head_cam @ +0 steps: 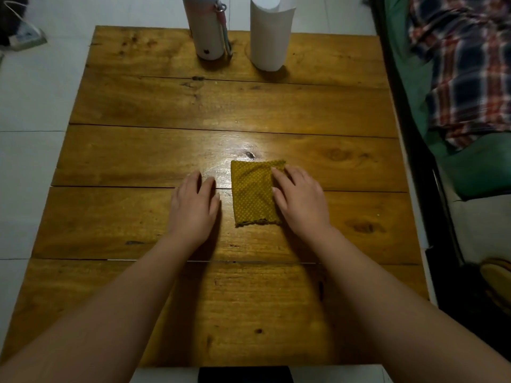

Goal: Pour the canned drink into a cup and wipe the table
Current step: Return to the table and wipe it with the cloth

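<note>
folded mustard cloth (253,192) flat on table (166,111)

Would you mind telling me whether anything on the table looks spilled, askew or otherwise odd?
No spill shows. The folded yellow cloth lies flat under the right hand; the left hand rests on the wooden table. Both tall containers stand upright.

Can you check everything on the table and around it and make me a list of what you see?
Surface: wooden plank table, shiny glare mid-way.
Job's things: folded yellow cloth flat on table; tall grey can and white cup upright at far edge, apart.
Clutter: nothing seen.
Hands: right hand rests flat on cloth's right side; left hand flat on bare wood beside it.
Cables: white cord on floor, far left.
Surroundings: plaid fabric on green bedding, right.
</note>
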### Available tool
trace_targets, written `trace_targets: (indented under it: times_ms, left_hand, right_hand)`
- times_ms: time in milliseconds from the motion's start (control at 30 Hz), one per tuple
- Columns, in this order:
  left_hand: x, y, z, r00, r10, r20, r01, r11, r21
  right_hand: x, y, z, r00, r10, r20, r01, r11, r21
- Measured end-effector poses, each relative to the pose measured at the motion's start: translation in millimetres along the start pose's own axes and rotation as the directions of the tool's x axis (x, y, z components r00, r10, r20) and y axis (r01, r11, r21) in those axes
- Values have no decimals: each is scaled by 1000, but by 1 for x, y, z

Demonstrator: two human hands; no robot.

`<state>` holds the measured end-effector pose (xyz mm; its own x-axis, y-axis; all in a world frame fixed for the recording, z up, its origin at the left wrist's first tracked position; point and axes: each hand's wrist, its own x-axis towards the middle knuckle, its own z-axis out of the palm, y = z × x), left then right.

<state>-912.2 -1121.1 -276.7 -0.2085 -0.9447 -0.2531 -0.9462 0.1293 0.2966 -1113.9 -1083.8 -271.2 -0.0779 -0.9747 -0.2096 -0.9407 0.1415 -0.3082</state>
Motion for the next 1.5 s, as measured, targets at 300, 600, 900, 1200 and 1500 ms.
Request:
trace_targets:
  times_ms: [300, 600, 900, 1200, 1500]
  left_hand:
    - [12, 33, 10, 995, -79, -59, 66, 980, -188]
    - [22, 48, 12, 977, -192, -96, 157, 944, -289]
    - [25, 46, 2, 967, -237, -93, 184, 902, -390]
    - [30, 21, -21, 929, -368, -31, 267, 729, -630]
    - [80, -54, -81, 887, -455, -78, 199, 529, -825]
  right_hand:
    - [25, 17, -14, 980, 195, -28, -193, 978, 75]
    - [53, 10, -16, 925, 341, 165, -377, 867, 326]
    - [59, 3, -16, 927, 318, 196, -373, 822, 430]
    - [71, -28, -28, 965, 215, 152, -263, 838, 478]
    - [137, -116, -41, 982, 151, 116, -191, 779, 598]
